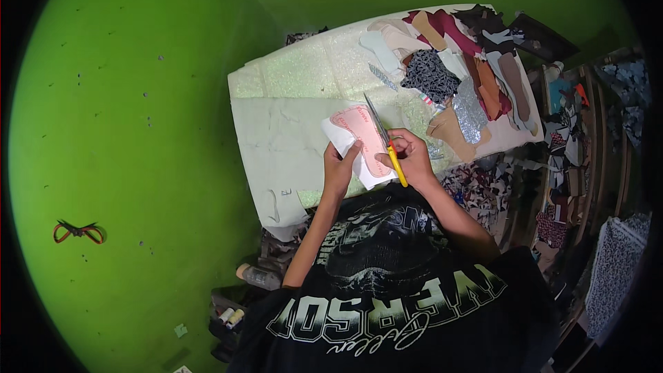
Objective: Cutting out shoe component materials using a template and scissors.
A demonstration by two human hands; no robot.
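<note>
My left hand (338, 169) pinches the left edge of a white sheet (376, 178) bearing a pink, sole-shaped piece (368, 139) with red print. In my right hand (414, 157) is a pair of scissors (397, 167) with yellow and orange handles. Their blades point up and away, along the right side of the pink piece. Whether the blades touch the sheet, I cannot tell. Both hands are above the near part of a pale worktable (276, 138).
Many cut sole-shaped pieces (511, 83) in several colours lie at the table's far right, around a bunched black-and-white patterned cloth (431, 72). Shelves with scraps (566, 138) stand at the right. A green wall (138, 152) rises at the left, with a red-and-black looped item (79, 232) on it.
</note>
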